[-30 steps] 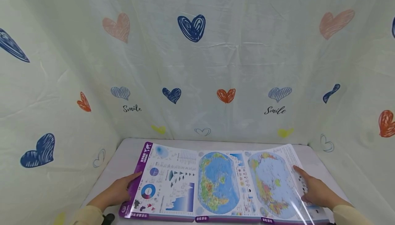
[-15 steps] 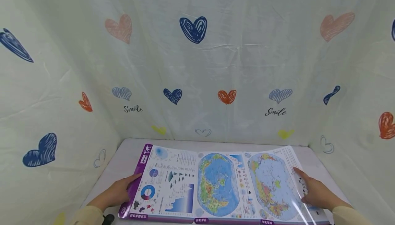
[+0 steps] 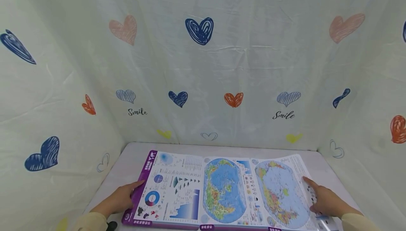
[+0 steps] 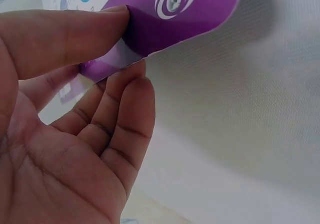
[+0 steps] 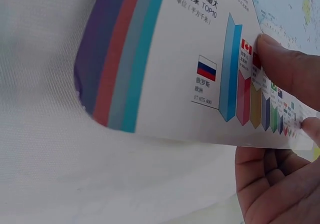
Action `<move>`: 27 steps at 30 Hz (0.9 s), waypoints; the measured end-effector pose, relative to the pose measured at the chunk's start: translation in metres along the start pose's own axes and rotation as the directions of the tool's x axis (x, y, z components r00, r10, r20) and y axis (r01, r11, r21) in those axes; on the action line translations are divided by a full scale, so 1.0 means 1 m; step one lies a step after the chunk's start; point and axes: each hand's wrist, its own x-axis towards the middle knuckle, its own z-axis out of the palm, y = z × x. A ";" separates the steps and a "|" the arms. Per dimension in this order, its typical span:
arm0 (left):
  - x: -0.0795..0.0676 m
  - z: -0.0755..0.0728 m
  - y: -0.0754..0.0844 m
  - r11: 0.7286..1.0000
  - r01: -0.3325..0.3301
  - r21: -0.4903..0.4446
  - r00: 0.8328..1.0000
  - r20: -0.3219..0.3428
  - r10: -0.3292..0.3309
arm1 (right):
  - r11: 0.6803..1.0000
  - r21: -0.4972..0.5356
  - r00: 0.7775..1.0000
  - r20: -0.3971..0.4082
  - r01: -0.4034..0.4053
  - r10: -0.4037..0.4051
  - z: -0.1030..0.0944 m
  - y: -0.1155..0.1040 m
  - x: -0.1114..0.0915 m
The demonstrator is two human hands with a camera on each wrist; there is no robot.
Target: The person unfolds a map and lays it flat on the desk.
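A glossy fold-out world map (image 3: pixel 225 190) lies spread across the white table, with charts on its left panel, two oval maps and a purple left border. At that border my left hand (image 3: pixel 118 198) pinches the edge; in the left wrist view its thumb (image 4: pixel 75 38) is on top and curled fingers (image 4: pixel 132 108) are underneath. My right hand (image 3: pixel 328 200) pinches the opposite edge near a bar chart with flags (image 5: pixel 260 88). In the right wrist view its thumb and a fingertip lie over the sheet, other fingers below. Both side edges appear lifted off the table.
A pale curtain (image 3: pixel 253 65) printed with hearts and "Smile" encloses the table on the back and both sides. The white tabletop (image 3: pixel 133 150) shows behind the map and beside it. A small dark object (image 3: pixel 111 225) sits at my left sleeve.
The map's right panel has lowered and lies flatter, its glare fading. My right hand has come down slightly with it. The left hand keeps its hold, nearly still.
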 end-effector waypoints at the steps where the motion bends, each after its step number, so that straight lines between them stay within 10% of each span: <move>1: 0.000 0.000 0.000 1.000 0.004 -0.002 1.000 0.000 -0.004 | 1.000 0.003 1.000 0.006 -0.006 0.006 0.000 0.000 0.000; 27: 0.004 -0.016 0.001 0.979 -0.006 0.202 0.997 -0.068 0.020 | 0.992 -0.115 0.998 -0.024 0.051 -0.055 -0.013 0.019 -0.008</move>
